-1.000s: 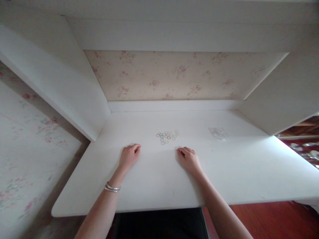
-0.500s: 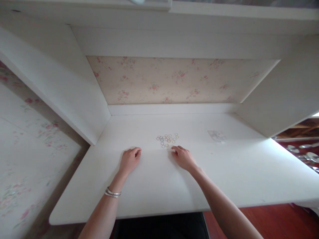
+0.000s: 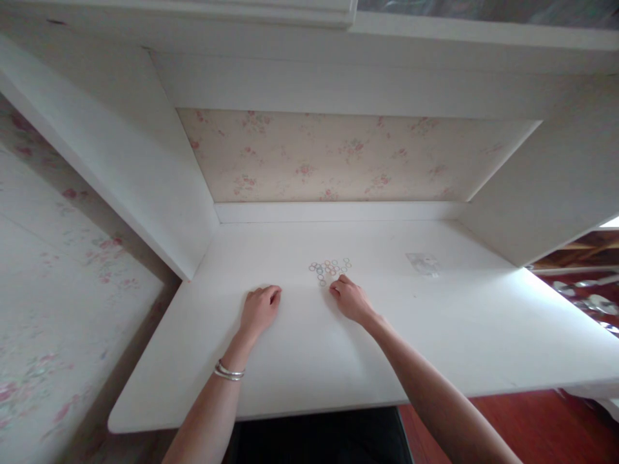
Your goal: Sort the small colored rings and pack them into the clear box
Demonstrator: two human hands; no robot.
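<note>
Several small thin rings (image 3: 333, 266) lie loosely clustered on the white desk (image 3: 309, 348), some pale or orange, others dark or bluish. My right hand (image 3: 352, 301) is at the near edge of this cluster, its thumb and fingertips pinched together against the desk. Whatever is between those fingertips, if anything, is too small to make out. To the left of the rings, my left hand (image 3: 261, 309) rests on the desk with fingers curled in and no object showing in it. Silver bangles (image 3: 229, 372) circle the left wrist.
A clear plastic bag (image 3: 423, 264) lies flat on the desk to the right of the rings. Side panels (image 3: 120, 148) and an overhead shelf (image 3: 309, 45) enclose the back. A black seat (image 3: 322, 438) is below the front edge.
My right hand has closed its fingertips together at the near rings, and one ring there no longer shows. My left hand stays curled on the desk. The view has shifted slightly.
</note>
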